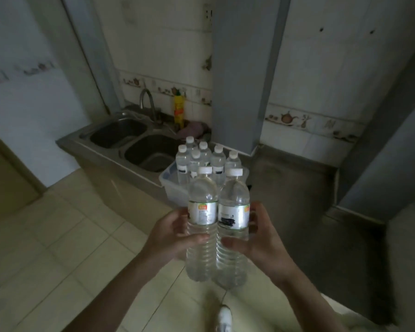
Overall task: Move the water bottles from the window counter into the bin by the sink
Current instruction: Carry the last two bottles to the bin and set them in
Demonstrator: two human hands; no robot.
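Left hand (175, 233) grips the left bottle (201, 224); right hand (256, 238) grips the right bottle (233, 226). Both bottles are upright and touching, held above the tiled floor (70, 236). Beyond them, a clear bin (170, 185) holding six capped bottles (218, 161) stands just right of the double sink (130, 142).

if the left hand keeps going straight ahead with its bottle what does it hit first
Probably the bottles standing in the bin: the left hand points its bottle at that cluster. Depth is unclear from this single view.
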